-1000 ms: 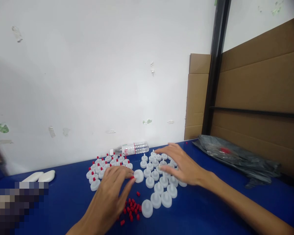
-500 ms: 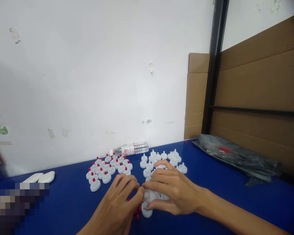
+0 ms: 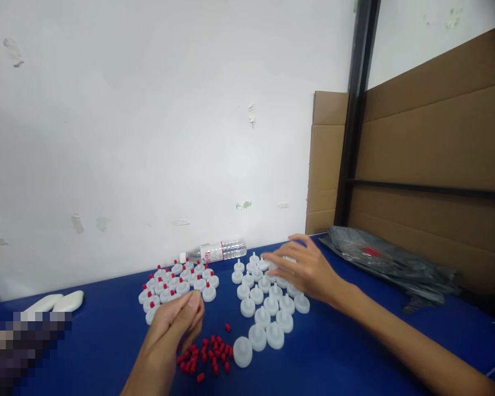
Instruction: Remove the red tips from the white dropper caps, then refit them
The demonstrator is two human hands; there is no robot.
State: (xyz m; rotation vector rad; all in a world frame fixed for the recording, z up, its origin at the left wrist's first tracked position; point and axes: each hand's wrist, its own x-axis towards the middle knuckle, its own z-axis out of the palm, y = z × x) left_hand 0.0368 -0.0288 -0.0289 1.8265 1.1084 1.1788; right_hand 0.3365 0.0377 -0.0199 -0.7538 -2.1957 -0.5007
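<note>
My left hand (image 3: 169,330) is closed, thumb on top; whatever its curled fingers hold is hidden. It is at the near edge of a group of white nozzle lids with red tips (image 3: 183,286), covering part of them. A loose pile of small red caps (image 3: 215,352) lies just right of it on the blue table. My right hand (image 3: 307,269), fingers stretched and apart, hovers over the back right of a second group of white nozzle lids (image 3: 271,304), whose nozzles are bare. One bare lid (image 3: 242,352) sits nearest me, beside the red caps.
A clear plastic bottle (image 3: 233,249) lies on its side against the white wall. Grey plastic bags (image 3: 388,269) lie at the right by cardboard (image 3: 433,132) and a black metal post (image 3: 355,110). Two white rounded objects (image 3: 69,301) lie at the left.
My hands have parted from above the near lids. The left moved left and closed toward the red-tipped group; the right moved up and back over the bare lids. The red caps are now uncovered.
</note>
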